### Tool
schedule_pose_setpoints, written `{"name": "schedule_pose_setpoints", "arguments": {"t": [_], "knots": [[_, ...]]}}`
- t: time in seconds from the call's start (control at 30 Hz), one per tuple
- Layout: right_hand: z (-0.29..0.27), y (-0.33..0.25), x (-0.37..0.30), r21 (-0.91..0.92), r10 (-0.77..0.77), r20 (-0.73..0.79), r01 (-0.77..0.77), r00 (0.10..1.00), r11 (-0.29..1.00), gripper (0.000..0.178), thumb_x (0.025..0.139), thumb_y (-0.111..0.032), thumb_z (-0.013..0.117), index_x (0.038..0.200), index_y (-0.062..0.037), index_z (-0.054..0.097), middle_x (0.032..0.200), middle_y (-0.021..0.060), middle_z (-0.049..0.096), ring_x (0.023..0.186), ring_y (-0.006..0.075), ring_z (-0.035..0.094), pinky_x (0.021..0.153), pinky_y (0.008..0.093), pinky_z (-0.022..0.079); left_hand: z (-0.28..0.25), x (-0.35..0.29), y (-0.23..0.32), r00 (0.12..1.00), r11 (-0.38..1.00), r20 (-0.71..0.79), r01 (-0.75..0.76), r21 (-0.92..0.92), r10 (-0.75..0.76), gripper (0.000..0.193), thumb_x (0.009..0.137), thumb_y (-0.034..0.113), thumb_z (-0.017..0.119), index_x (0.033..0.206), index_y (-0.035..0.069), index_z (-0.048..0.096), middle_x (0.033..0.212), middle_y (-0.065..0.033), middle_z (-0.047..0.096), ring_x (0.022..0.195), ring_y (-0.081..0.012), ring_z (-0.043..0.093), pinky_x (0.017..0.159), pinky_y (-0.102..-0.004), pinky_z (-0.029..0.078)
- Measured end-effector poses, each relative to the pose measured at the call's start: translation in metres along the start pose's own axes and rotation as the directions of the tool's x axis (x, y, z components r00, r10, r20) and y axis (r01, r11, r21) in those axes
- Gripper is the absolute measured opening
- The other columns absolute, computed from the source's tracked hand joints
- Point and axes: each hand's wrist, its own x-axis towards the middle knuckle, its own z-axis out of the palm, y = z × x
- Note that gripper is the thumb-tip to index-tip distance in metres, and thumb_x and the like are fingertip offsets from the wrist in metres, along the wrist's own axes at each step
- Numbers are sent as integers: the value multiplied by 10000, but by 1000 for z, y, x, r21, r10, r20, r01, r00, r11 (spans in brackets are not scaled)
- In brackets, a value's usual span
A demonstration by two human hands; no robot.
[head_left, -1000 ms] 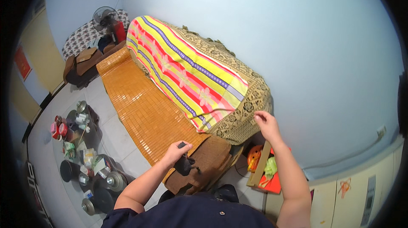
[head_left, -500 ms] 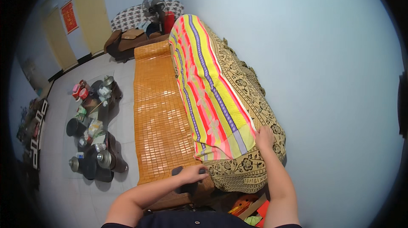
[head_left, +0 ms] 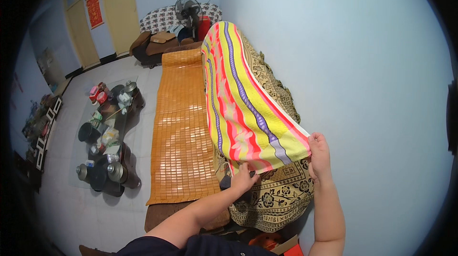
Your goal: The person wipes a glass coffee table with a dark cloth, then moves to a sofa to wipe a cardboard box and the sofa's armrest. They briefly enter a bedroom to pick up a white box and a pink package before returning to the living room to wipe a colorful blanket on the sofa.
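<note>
A long striped towel [head_left: 238, 103] in yellow, pink and purple lies over the sofa's back, on top of a tan-and-black floral cover [head_left: 281, 194]. My right hand [head_left: 319, 153] is closed on the towel's near right corner, lifting it off the cover beside the wall. At the towel's near edge, further left, my left hand [head_left: 244, 179] has its fingers bent over the fabric and seems to pinch it; the fingertips are partly hidden. The towel's near end slants upward toward my right hand, while its far end rests on the sofa back.
A tile-like bamboo mat [head_left: 181, 137] covers the sofa seat. To the left stands a glass coffee table [head_left: 86, 160] crowded with flasks, jars and bags. A fan [head_left: 188, 10] is by the far sofa; a pale blue wall [head_left: 372, 89] borders the right side.
My right hand has lifted the towel's corner up and to the right, toward the wall. My left hand has moved right and forward onto the towel's near edge. The view has shifted.
</note>
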Motion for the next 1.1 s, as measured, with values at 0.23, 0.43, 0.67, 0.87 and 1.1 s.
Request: {"name": "schedule_pose_setpoints", "arguments": {"t": [0.23, 0.43, 0.67, 0.87, 1.1], "knots": [[-39, 4, -7, -147, 8, -278, -51, 961, 988, 114, 940, -141, 487, 1012, -53, 495, 817, 11, 543, 689, 68, 491, 590, 211, 402, -36, 16, -13, 934, 913, 132, -354, 202, 333, 270, 824, 355, 611, 992, 144, 608, 1098, -50, 583, 855, -299, 632, 697, -423, 518], [-88, 71, -27, -770, -24, -141, -94, 990, 631, 211, 892, -160, 506, 1023, -23, 599, 992, 127, 648, 851, 186, 607, 765, 290, 472, -73, 41, 15, 866, 922, 379, -380, 72, 327, 277, 816, 327, 610, 981, 105, 637, 960, -111, 667, 848, -304, 654, 746, -392, 517], [-108, 145, -42, -935, -276, 80, 169, 958, 313, 205, 815, -162, 607, 1005, -119, 670, 932, 86, 561, 946, 305, 479, 856, 427, 401, -96, 180, 143, 893, 862, 36, -442, 246, 448, 286, 830, 323, 592, 1032, 124, 634, 914, -124, 669, 836, -334, 647, 721, -438, 516], [-107, 167, -34, -862, -292, -132, 36, 947, 506, 318, 846, -174, 577, 1126, -23, 579, 1103, 126, 504, 1054, 326, 445, 958, 453, 347, -28, 344, 177, 958, 697, -35, -181, 693, 284, 455, 816, 281, 606, 1206, 60, 527, 976, -123, 674, 881, -286, 666, 754, -400, 518], [-119, 160, -29, -907, -258, -72, 44, 963, 418, 387, 853, -209, 564, 1166, 17, 541, 1206, 153, 452, 1134, 344, 386, 969, 468, 329, -4, 371, 167, 986, 800, 0, -133, 585, 165, 309, 843, 168, 513, 1136, 105, 586, 1008, -157, 669, 950, -309, 648, 774, -410, 516]]}}
